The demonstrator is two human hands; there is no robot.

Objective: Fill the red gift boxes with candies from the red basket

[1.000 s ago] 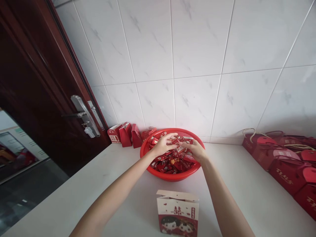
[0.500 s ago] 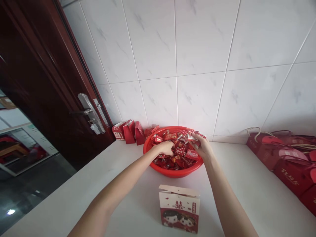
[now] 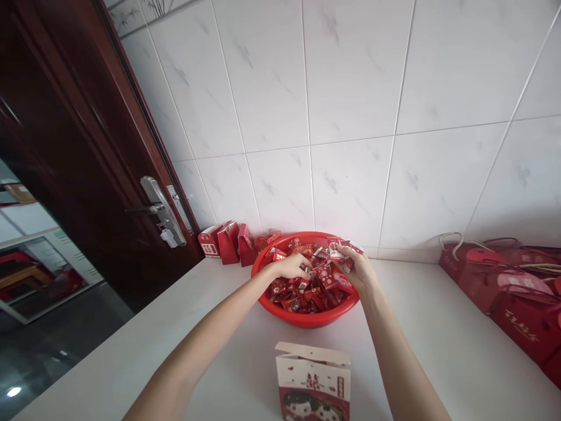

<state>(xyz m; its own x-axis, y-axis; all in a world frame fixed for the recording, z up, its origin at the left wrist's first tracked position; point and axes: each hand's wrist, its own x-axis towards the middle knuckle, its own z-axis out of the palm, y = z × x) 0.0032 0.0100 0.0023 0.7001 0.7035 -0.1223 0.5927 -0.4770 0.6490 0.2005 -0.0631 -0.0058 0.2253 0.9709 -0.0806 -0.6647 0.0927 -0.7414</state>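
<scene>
A round red plastic basket (image 3: pixel 307 320) stands against the tiled wall, heaped with red-wrapped candies (image 3: pixel 302 299). My left hand (image 3: pixel 293 266) is over the middle of the heap, fingers bent down at the candies; whether it grips one is too small to tell. At the basket's right side my right hand (image 3: pixel 357 268) is closed on several red and white packets (image 3: pixel 339 250). Nearer to me on the white table is a small upright box (image 3: pixel 313 380) with two cartoon figures, its top flaps partly raised.
Small red boxes (image 3: pixel 228 242) line the wall left of the basket. Red gift bags with rope handles (image 3: pixel 495 286) fill the table's right side. A dark red door (image 3: pixel 109 146) with a metal handle (image 3: pixel 162 210) is beyond the white table's (image 3: pixel 175 316) left edge.
My left hand has lifted slightly and its fingers have spread a little. The candies under it have shifted. The view has tilted, so the basket and front box appear lower.
</scene>
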